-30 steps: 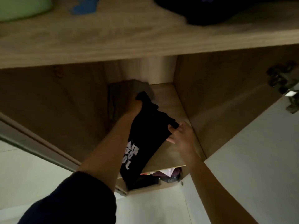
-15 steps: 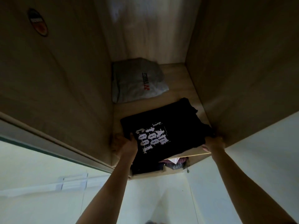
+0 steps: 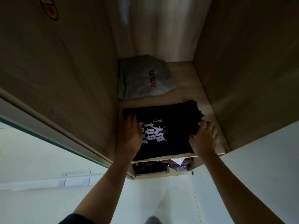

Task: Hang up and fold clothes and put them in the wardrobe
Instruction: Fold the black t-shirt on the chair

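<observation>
A folded black T-shirt [image 3: 174,120] with white lettering lies flat at the front of a wooden wardrobe shelf [image 3: 184,96]. My left hand [image 3: 131,136] rests palm down on the shirt's left part, fingers spread and pointing inward. My right hand [image 3: 204,138] sits at the shirt's right edge with its fingers curled onto the cloth; whether it grips the fabric I cannot tell. Behind the black shirt, a folded grey garment [image 3: 142,78] with dark and red print lies at the back left of the same shelf.
Wooden side walls [image 3: 72,70] close in the compartment on left and right. Below the shelf's front edge, a lower compartment [image 3: 163,166] holds dark and purple clothes. A white wardrobe door [image 3: 258,167] stands open on the right; a pale floor lies below.
The black shirt went from hanging in both hands to lying flat on the shelf, pushed further in. My left hand moved from the shirt's front corner onto its top; the right shifted onto its right edge.
</observation>
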Available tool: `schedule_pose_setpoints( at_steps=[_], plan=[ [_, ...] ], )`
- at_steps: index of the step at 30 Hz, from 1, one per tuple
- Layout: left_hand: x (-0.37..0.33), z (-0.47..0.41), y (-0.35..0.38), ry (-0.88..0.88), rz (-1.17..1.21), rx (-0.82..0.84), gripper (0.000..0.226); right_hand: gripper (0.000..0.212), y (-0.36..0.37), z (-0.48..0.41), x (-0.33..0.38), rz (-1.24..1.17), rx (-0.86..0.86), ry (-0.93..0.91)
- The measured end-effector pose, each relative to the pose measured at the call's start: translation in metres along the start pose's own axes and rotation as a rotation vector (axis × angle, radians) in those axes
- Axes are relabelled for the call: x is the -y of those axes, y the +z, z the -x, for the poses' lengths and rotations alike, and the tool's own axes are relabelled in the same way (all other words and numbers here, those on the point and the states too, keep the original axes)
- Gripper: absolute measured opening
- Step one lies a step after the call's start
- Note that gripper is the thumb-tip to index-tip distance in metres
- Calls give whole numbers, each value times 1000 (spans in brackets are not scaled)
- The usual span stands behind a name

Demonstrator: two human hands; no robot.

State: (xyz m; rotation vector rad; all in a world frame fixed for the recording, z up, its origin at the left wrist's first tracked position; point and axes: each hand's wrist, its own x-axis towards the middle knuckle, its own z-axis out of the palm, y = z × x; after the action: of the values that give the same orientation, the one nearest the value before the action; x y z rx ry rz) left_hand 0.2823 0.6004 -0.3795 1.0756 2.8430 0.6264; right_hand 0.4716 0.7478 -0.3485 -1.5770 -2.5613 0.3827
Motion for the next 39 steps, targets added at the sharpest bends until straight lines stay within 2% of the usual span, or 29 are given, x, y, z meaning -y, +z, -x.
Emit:
schedule_pose_setpoints(
  at_steps=[1,3,7,12,21,27,31,35,39],
  plan=[
    [-1,9,6,76,-27,52,56,54,7,-2,5,-25,29,-60],
    [5,23,21,108,-51,150,68,57,26,-4,10,-26,115,-149],
    [21,30,37,106,-98,168,69,78,62,0,6,32,157,-234],
    [31,30,29,103,-125,178,69,89,68,6,15,47,139,-243],
    [43,29,22,120,-91,191,69,81,78,20,28,22,130,-203],
    [43,34,22,95,-105,176,78,92,73,22,22,33,154,-252],
    [36,48,10,45,-87,191,68,80,60,31,20,46,244,-259],
    [25,65,-9,6,-50,265,69,62,32,46,26,66,390,-220],
    [2,63,-53,15,-68,238,54,59,-16,61,37,24,387,-203]
  ],
)
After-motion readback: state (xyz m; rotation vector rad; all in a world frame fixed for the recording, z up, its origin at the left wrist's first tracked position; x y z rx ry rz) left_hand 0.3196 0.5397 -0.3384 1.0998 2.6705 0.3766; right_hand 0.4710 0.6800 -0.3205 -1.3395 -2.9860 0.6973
